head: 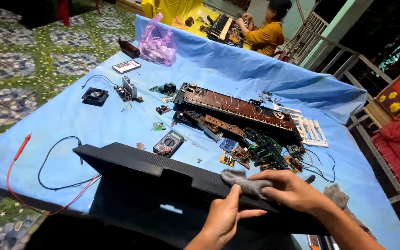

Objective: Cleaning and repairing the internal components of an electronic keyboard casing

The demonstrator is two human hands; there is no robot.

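My left hand [224, 217] grips the near edge of a long black plastic casing [135, 162] that lies across the front of the table. A grey cloth [245, 180] is pressed onto the casing's top under my right hand [289, 189], whose fingers close over it. Beyond the casing lies an opened keyboard chassis [237, 109] with brown circuit boards and several loose green boards [265, 150] beside it.
A multimeter [168, 142] with red and black leads [47, 171] sits on the blue table cover [93, 125]. A small fan [94, 96], white keys [310, 129], a pink bag [157, 44] and a phone [126, 66] lie farther back. Another person [265, 28] works at a yellow table.
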